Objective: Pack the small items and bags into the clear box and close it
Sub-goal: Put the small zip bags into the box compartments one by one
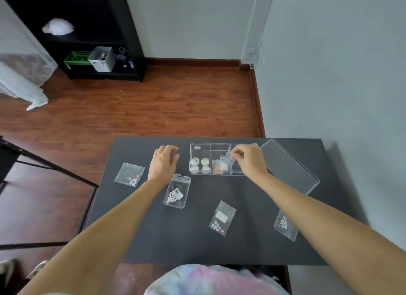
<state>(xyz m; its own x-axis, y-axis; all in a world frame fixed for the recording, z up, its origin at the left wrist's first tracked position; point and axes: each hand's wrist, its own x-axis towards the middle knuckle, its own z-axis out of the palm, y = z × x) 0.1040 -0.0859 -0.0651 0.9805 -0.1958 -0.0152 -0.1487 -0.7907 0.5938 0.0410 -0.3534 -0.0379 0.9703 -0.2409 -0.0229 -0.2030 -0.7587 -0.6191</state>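
Clear plastic is nearly everything here: in the head view, the clear box [216, 159] sits on the dark counter [136, 239] between the two hands, its lid [290, 165] lying off, just beyond the right forearm. The right hand [250, 159] hovers over the box's right-hand compartments, fingertips pinched on a small bag [229, 160] that hangs into or just above the box; I cannot tell whether it touches the floor of the compartment. The left hand [163, 163] rests on the counter just left of the box, fingers loosely curled, holding nothing that I can see. Four round white pots [200, 165] fill the compartment nearest the left hand; a few tiny bags [218, 167] lie in the middle one.

The step in hand looks like dropping this small bag in. Four bags remain out: one [129, 175] left of the left hand, one [177, 192] just below its wrist, one [222, 217] between the forearms, one [285, 225] partly under the right forearm. Next likely comes releasing the pinch, then reaching for a remaining bag; the larger ones may need folding to fit. The lid goes on last.
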